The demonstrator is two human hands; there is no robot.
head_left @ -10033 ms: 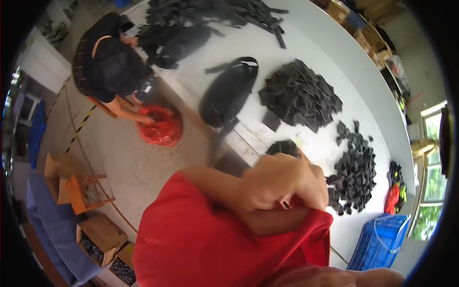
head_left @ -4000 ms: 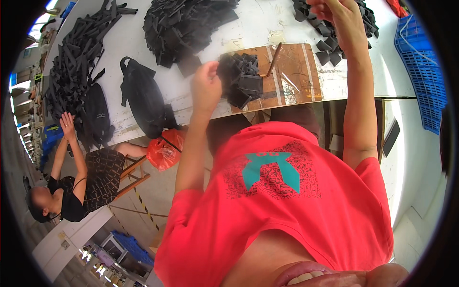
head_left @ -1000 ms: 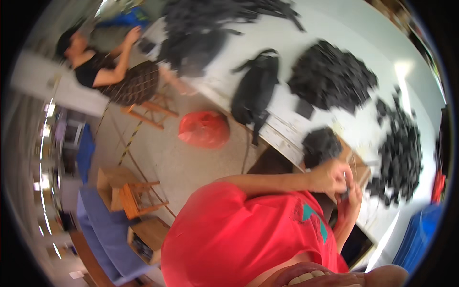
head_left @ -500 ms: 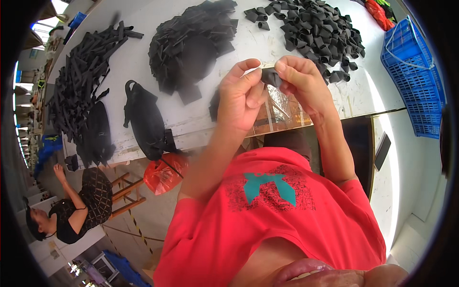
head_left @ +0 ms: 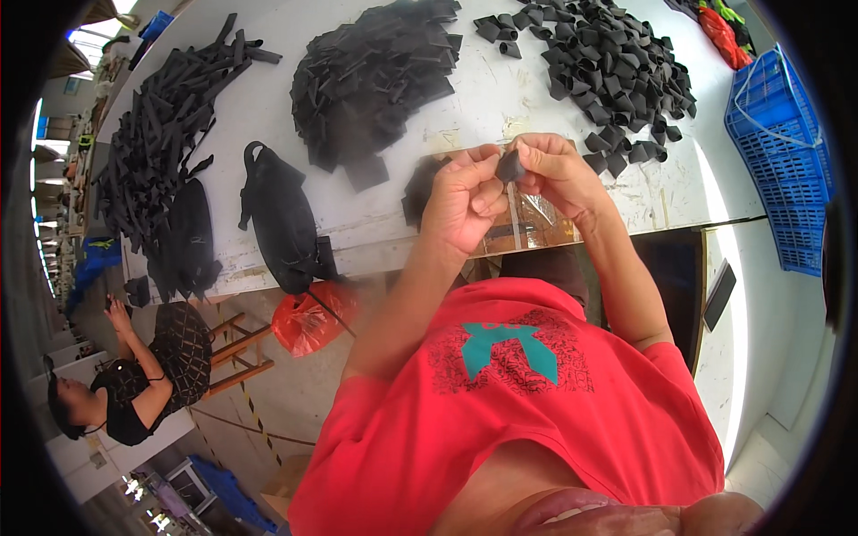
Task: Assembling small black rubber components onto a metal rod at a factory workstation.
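Observation:
A small folded piece of black fabric [head_left: 510,167] is pinched between my two hands above the table's near edge. My left hand [head_left: 466,198] grips its left side with thumb and fingers. On its right side, the thumb and fingers of my right hand [head_left: 561,175] close over it; part of the piece is hidden by the fingers. Beyond my right hand lies a heap of black folded fabric loops [head_left: 621,76]. Farther left is a pile of flat black fabric pieces [head_left: 375,80]. A few dark pieces [head_left: 418,192] lie beside my left hand.
Long black strips [head_left: 156,134] heap up on the white table [head_left: 241,112] at far left, near a black pouch-like item [head_left: 279,219]. A red plastic bag [head_left: 308,326] hangs below the edge. A blue basket [head_left: 776,152] stands right. Another person [head_left: 134,389] sits lower left.
Both hands have come slightly lower and nearer to me, and the black fabric piece is turned more upright between the fingers. The whole view has shifted a little.

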